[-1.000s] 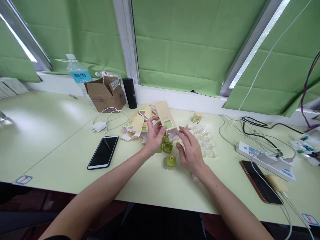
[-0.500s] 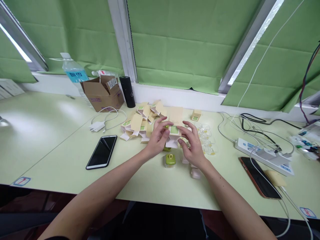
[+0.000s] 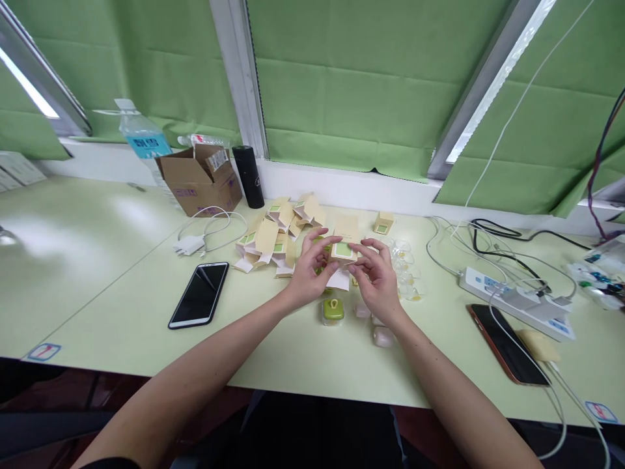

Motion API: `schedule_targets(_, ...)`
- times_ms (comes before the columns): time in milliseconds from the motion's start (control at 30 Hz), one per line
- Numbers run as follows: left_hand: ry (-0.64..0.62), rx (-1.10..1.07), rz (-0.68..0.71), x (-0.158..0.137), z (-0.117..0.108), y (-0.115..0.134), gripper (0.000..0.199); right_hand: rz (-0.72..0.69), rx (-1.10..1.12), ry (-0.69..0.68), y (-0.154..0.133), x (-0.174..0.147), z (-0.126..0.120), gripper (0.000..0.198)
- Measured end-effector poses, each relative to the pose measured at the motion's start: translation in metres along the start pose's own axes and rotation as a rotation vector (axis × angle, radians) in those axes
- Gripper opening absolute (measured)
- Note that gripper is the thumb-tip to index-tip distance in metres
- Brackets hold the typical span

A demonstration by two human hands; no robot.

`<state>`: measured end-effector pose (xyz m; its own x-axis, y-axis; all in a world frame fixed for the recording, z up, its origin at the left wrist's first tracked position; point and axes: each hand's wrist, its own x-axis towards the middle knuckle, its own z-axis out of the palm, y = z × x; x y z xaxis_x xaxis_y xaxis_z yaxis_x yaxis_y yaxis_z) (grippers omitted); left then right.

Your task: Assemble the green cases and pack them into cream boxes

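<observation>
Office-like workroom with windows [image 3: 27,81]
Green blinds [image 3: 342,85] beyond the tabletop [image 3: 273,355], past its far edge; power strip [image 3: 481,283] toward the right edge.

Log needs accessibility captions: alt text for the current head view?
A person's left hand and right hand hold a small open cream-and-green cardboard box above a pale green table. Lower in frame stands a clear square green-lidded container; more open cream cardboard boxes lie further left.

Pretty bright overall. White light leaks past the blinds [image 3: 342,98] upper left and upper right, glare blotches the table [image 3: 102,273] at left, bottom's nearly black. Wide lens stretches the edges, and print on the small box [image 3: 344,251] mid-frame is mush.
</observation>
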<state>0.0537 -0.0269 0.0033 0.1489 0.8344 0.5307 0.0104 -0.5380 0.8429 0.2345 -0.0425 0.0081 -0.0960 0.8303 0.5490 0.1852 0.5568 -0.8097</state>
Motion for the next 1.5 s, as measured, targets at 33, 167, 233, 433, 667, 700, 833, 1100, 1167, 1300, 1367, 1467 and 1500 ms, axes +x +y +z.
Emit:
schedule_targets(33,0.001,-0.003,-0.007,0.000,0.000,0.000,0.042,0.002,-0.003,0.016,0.000,0.000,0.001,0.030)
schedule_targets(167,-0.055,-0.043,-0.024,-0.001,-0.003,0.000,0.052,0.015,-0.003,0.055,0.002,0.001,0.000,0.028)
schedule_targets(233,-0.108,-0.102,-0.025,-0.001,-0.006,0.000,0.061,0.025,-0.007,0.064,0.003,0.002,-0.001,0.029)
schedule_targets(433,-0.245,-0.194,-0.040,0.000,-0.010,-0.004,0.084,0.058,-0.011,0.086,0.006,0.005,-0.005,0.033)
schedule_targets(667,-0.156,-0.148,-0.001,0.000,-0.006,-0.007,0.077,0.060,0.060,0.082,0.002,0.005,-0.004,0.032)
schedule_targets(700,-0.145,-0.148,-0.003,0.000,-0.006,-0.007,0.073,0.054,0.063,0.070,0.001,0.004,-0.004,0.033)
schedule_targets(833,-0.095,-0.156,-0.023,0.000,-0.003,-0.004,0.060,0.010,0.042,0.004,-0.001,0.002,-0.006,0.040)
schedule_targets(1100,-0.008,-0.138,-0.017,0.001,0.000,0.003,0.046,-0.019,0.090,-0.069,0.001,0.000,-0.006,0.045)
schedule_targets(1167,0.004,-0.132,-0.020,0.002,0.000,0.003,0.045,-0.016,0.103,-0.069,0.001,0.000,-0.004,0.046)
schedule_targets(1300,0.018,-0.125,-0.036,0.002,0.001,0.001,0.046,0.014,0.089,-0.056,0.000,-0.001,-0.003,0.045)
schedule_targets(1367,0.024,-0.129,-0.036,0.002,0.001,0.000,0.046,0.015,0.102,-0.051,0.001,-0.001,-0.002,0.044)
schedule_targets(1467,0.027,-0.135,-0.027,0.002,0.002,0.000,0.043,0.010,0.112,-0.051,0.001,-0.001,-0.002,0.041)
schedule_targets(1500,0.028,-0.136,-0.024,0.002,0.002,0.000,0.042,0.010,0.110,-0.049,0.001,-0.001,-0.002,0.041)
